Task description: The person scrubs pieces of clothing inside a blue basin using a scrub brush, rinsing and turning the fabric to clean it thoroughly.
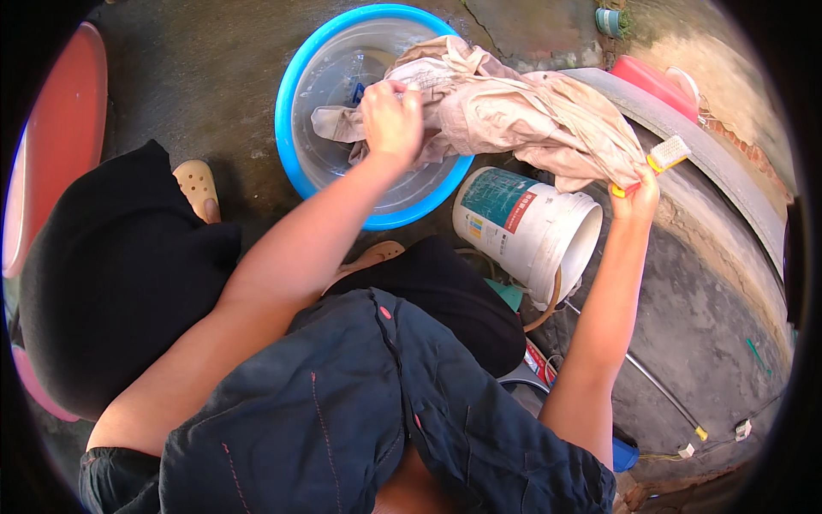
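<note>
A damp-looking beige cloth garment (494,109) is stretched between both my hands. My left hand (393,119) is closed on its bunched near end, over a clear plastic basin with a blue rim (287,151). Farther right, my right hand (637,193) grips the garment's other end. The same hand also holds a yellow-handled scrub brush (669,153), its pale bristles facing up. Part of the garment hangs down inside the basin, and its middle spans the gap toward a concrete ledge. Folds hide part of the brush handle.
A white plastic bucket (514,221) lies tipped below the garment, its mouth toward my right arm. Concrete edging (693,173) curves along the right, with a red basin (655,83) beyond. A metal rod (664,392) lies on the ground. Large red tubs (70,122) stand at the left.
</note>
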`<state>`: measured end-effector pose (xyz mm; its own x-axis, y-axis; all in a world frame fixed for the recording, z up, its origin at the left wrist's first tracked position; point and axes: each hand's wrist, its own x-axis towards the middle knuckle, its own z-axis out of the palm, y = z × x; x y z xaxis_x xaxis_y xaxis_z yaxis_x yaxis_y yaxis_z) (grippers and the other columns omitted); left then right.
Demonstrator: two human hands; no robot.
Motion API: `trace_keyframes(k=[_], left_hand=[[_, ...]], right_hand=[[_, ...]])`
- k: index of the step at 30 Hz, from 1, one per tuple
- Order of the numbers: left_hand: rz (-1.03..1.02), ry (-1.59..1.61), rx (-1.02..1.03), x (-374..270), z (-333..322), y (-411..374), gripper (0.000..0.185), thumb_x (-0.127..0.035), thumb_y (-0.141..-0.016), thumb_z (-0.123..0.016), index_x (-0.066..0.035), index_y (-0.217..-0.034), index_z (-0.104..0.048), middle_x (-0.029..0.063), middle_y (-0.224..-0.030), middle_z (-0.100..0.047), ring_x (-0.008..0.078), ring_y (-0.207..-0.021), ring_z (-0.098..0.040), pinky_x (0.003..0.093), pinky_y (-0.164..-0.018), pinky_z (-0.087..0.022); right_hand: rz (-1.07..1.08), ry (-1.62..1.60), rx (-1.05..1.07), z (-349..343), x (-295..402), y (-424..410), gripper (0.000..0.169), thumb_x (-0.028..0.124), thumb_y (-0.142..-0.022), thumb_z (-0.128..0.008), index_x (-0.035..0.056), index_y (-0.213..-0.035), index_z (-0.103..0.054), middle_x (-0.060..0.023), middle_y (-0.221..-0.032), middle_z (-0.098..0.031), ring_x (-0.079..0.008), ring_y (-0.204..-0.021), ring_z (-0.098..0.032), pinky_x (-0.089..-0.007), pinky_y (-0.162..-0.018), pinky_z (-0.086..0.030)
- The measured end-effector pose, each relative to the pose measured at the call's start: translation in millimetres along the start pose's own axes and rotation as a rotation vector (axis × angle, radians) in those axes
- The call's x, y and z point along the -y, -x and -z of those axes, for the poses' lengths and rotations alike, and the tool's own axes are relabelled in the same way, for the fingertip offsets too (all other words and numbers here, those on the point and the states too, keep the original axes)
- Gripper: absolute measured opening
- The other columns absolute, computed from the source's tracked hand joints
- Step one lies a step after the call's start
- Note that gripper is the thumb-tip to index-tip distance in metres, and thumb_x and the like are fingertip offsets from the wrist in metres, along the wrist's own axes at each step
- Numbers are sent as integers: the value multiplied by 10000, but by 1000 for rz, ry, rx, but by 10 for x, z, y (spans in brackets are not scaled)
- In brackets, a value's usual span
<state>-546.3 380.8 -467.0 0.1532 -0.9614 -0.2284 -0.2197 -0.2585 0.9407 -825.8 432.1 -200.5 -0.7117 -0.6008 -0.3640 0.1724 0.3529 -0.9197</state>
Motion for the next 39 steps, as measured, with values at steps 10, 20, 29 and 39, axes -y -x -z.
trace_keyframes(k=[10,20,29,39], left_hand=[[865,455,1212,-301,-26,-256,459,-447,-912,-500,-53,-1122,-605,71,-1047,-638,181,-867,-587,266,-761,-450],[555,1335,948,-1015,387,-509,298,-103,-830,-640,-42,-1118,-590,97,-1033,-647,191,-959,-621,356,-840,-517],[-560,382,1092,-448,178,258,338,-4,-584,-643,-261,-783,-735,-18,-775,-510,193,-847,-529,342,-805,-394],[-919,453,858,-729,389,874,290,-172,-587,-753,-170,-876,-724,93,-1030,-574,255,-1045,-532,429,-907,-398]], right_hand=[[258,-78,41,-306,452,631,671,133,-657,-526,-58,-1290,-409,-241,-1299,-478,-408,-1220,-442,-550,-1056,-315],[251,-5,-414,-352,543,-161,377,112,-902,-447,-35,-1249,-440,-198,-1250,-523,-328,-1163,-516,-531,-986,-397],[163,-107,-251,83,696,-957,362,19,-909,-435,-53,-1260,-380,-210,-1228,-514,-346,-1140,-522,-488,-972,-448],[46,74,-320,55,901,-900,328,48,-925,-402,-64,-1233,-377,-230,-1216,-515,-346,-1133,-531,-501,-961,-458]])
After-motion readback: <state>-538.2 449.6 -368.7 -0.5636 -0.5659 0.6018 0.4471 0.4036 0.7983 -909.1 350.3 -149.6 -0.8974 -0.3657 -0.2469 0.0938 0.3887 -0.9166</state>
